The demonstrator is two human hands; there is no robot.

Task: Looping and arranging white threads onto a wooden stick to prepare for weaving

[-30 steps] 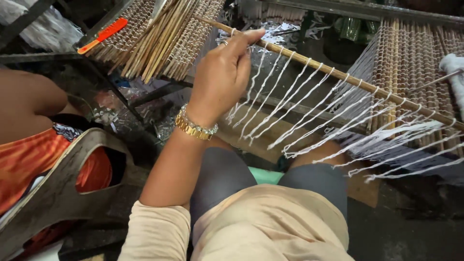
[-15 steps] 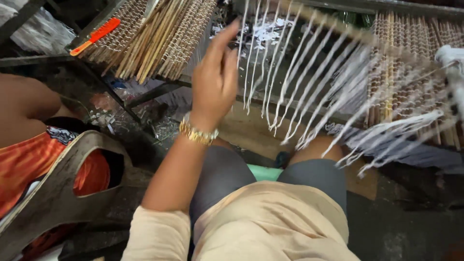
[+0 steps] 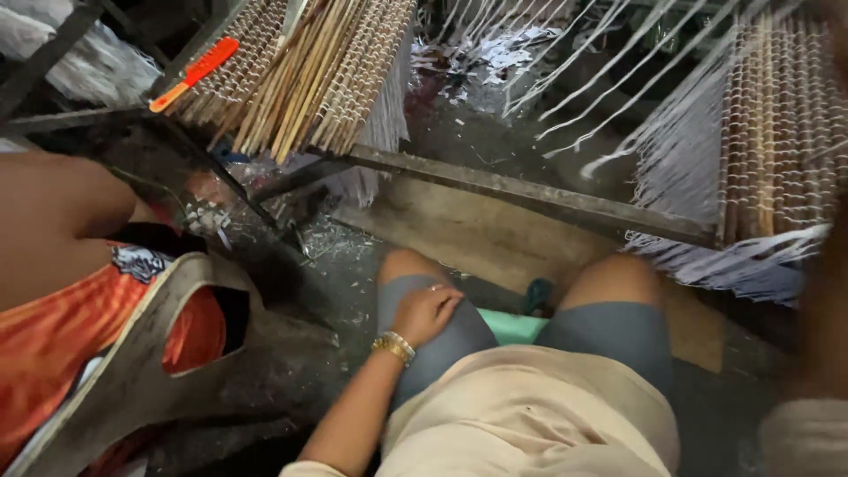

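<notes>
My left hand (image 3: 426,311) lies on my left thigh with a gold bracelet at the wrist. Its fingers are loosely curled and it holds nothing. Only a blurred forearm of my right arm (image 3: 817,336) shows along the right edge, and the hand itself is out of the frame. White strings (image 3: 609,84) hang slanted across the top, blurred by motion. A woven mat of thin sticks and white thread (image 3: 773,132) hangs at the right, with a fringe of loose threads below it.
A bundle of stick mats (image 3: 309,71) lies top left, with an orange-handled tool (image 3: 193,72) on it. A dark metal bar (image 3: 530,194) crosses ahead of my knees. Another person in orange clothes (image 3: 62,327) sits left, behind a grey plastic chair back (image 3: 141,371).
My left hand has let go of the stick with the strings and dropped onto my thigh. The strings have swung up and to the right. The view has tilted down.
</notes>
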